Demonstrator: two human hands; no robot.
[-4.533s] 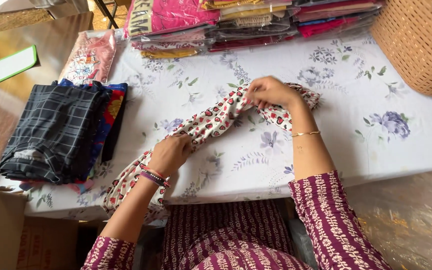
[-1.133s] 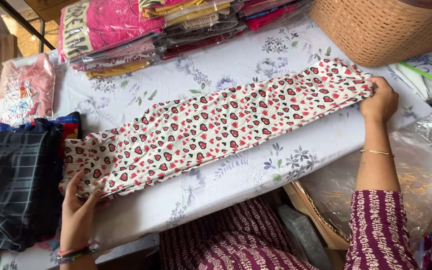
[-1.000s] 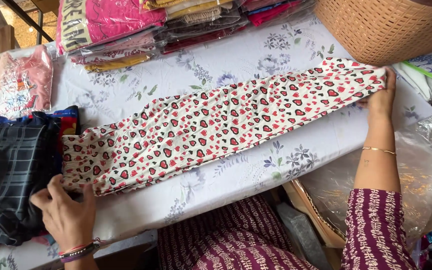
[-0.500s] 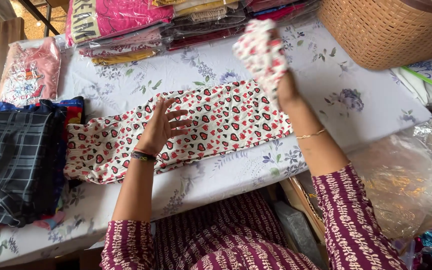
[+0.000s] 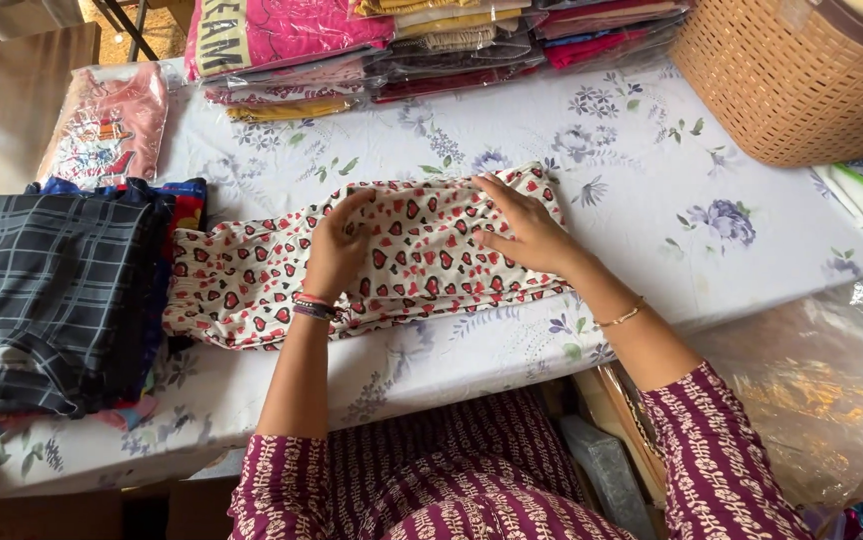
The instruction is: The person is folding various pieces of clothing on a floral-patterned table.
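Note:
A white cloth with red and black hearts (image 5: pixel 252 285) lies across the floral-covered table (image 5: pixel 652 215), its right part folded back over the middle. My left hand (image 5: pixel 337 250) rests flat on the folded layer near its left edge, fingers spread. On the right side of the fold my right hand (image 5: pixel 524 228) presses down, palm flat and fingers apart. Neither hand grips anything.
A stack of dark checked and coloured folded clothes (image 5: pixel 47 300) sits at the left. Packaged garments (image 5: pixel 292 40) line the far edge, one more packet (image 5: pixel 107 125) at the far left. A woven basket (image 5: pixel 802 75) stands far right; clear plastic bags (image 5: pixel 822 390) lie beside me.
The cloth was stretched out long between both hands; my right hand lifted its right end and folded it over to the left. Both hands now lie flat on the folded cloth.

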